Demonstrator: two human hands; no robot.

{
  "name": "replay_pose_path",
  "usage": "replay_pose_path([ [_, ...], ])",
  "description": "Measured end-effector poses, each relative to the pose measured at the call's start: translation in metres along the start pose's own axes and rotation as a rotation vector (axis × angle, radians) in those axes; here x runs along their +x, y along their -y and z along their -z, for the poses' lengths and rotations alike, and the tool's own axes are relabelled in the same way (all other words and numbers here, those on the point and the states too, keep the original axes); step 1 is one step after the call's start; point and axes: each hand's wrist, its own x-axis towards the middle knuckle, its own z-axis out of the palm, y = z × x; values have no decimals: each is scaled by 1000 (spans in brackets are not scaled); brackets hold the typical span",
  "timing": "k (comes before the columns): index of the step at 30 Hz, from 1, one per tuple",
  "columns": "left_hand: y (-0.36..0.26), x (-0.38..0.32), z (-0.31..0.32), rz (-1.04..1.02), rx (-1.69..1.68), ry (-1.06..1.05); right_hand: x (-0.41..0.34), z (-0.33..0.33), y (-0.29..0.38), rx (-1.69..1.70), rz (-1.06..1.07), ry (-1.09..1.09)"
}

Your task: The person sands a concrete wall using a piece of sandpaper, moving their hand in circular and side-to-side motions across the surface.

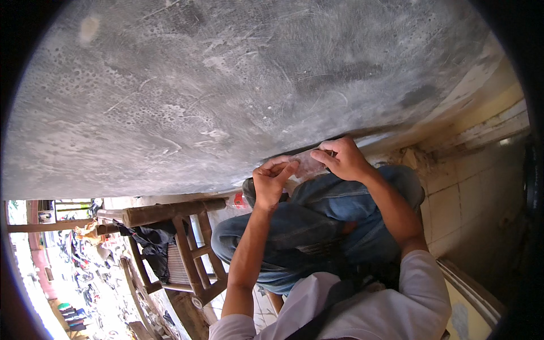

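Between my two hands is a small, pinkish-brown flat sheet (308,165) with a dusty, mottled face. It looks like a piece of sandpaper, but the picture does not settle that. My left hand (268,182) pinches its left end with the thumb on top. The right end is gripped by my right hand (347,160), with the thumb and bent fingers. Both hands are close to the lower edge of a large grey plastered surface (238,85), above my bent knees in blue jeans (318,195). The surface is scratched, pitted and smeared with pale patches.
A bamboo bench (174,212) stands at the left, with a dark cloth (155,250) draped over it. Near my left knee is a clear plastic item with a red label (239,200). Tiled flooring (450,204) lies to the right. Parked motorcycles (80,263) appear outside in bright light.
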Motion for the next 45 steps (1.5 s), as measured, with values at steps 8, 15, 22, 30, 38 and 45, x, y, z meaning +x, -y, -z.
replay_pose_path([
  [8, -5, -1, 5, 120, 457, 150, -5, -11, -2, -230, 126, 107],
  [15, 1, -5, -1, -132, 585, 79, -6, -22, -5, -207, 95, 88],
  [22, 8, -9, -6, -225, 580, -117, 0, -8, 8, 47, -134, 284],
  [30, 8, -11, -10, -281, 593, -178, -3, -22, -1, -32, -81, 187],
  [38, 23, -6, 2, -281, 476, -237, -11, -37, -6, 58, -180, 189],
  [45, 18, -9, -2, -216, 337, -167, -8, -36, 3, 46, -101, 25],
])
